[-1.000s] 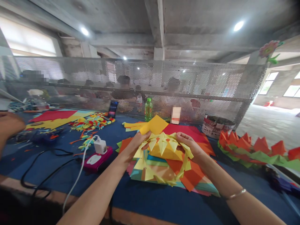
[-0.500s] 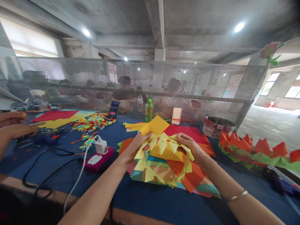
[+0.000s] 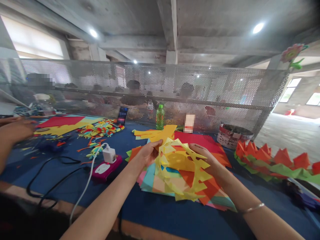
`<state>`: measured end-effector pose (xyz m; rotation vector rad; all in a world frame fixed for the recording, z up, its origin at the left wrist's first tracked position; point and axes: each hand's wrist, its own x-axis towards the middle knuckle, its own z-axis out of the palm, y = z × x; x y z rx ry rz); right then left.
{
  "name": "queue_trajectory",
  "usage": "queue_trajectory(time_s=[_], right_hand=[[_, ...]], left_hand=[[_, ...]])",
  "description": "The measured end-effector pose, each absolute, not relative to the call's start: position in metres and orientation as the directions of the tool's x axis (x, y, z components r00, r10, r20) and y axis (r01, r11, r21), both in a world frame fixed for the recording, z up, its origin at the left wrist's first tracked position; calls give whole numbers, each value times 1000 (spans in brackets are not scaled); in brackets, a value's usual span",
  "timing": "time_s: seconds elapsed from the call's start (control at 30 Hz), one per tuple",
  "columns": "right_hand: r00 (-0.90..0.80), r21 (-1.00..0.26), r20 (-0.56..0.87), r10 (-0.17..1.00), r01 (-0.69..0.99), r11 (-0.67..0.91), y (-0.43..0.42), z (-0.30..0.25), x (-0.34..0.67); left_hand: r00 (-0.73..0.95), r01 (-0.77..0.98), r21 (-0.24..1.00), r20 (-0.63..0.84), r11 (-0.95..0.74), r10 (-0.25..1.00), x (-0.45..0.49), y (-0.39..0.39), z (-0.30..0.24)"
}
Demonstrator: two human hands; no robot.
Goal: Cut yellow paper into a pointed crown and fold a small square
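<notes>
A ring of folded yellow paper points [image 3: 183, 170] hangs between my two hands above a stack of coloured paper sheets [image 3: 160, 183] on the blue table [image 3: 162, 216]. My left hand [image 3: 147, 154] pinches the ring's upper left edge. My right hand [image 3: 203, 156] grips its right side, with the fingers partly hidden behind the paper. The ring is tilted so that its open middle faces me, and the sheets show through it.
A white charger sits on a pink power strip [image 3: 105, 166] with cables at left. A green bottle [image 3: 160, 116] stands by the mesh screen [image 3: 155, 90]. An orange and green paper garland [image 3: 272, 160] lies at right beside a basket [image 3: 233, 135]. Another person's hand [image 3: 15, 130] is at far left.
The yellow ring has tipped from lying nearly flat to facing me, and it now hangs lower on the right. The other person's hand at left has shifted.
</notes>
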<state>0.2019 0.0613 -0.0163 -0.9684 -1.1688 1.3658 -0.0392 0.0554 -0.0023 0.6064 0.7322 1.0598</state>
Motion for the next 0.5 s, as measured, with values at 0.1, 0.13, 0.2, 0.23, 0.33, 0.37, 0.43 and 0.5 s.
queue_trajectory(time_s=[0.1, 0.13, 0.2, 0.23, 0.33, 0.37, 0.43, 0.5], right_hand=[[58, -984, 62, 996, -162, 71, 65, -18, 201], [105, -983, 70, 992, -159, 86, 67, -19, 202], [173, -977, 91, 981, -173, 121, 72, -21, 204], [205, -972, 109, 973, -181, 147, 74, -22, 205], [243, -958, 189, 951, -168, 233, 77, -23, 206], [233, -956, 218, 948, -146, 256, 76, -23, 205], [198, -952, 271, 942, -89, 293, 73, -23, 203], [171, -946, 310, 935, -41, 321, 70, -22, 201]], left_hand=[[223, -587, 740, -243, 329, 944, -40, 58, -5], [181, -594, 743, -249, 307, 952, -40, 58, -6], [112, -604, 748, -262, 275, 958, -39, 59, -6], [97, -612, 745, -261, 265, 960, -38, 59, -5], [90, -642, 725, -250, 248, 964, -36, 58, -3], [76, -650, 721, -250, 238, 965, -36, 58, -2], [27, -655, 725, -260, 214, 965, -37, 59, -3], [4, -661, 728, -240, 183, 971, -38, 61, -5]])
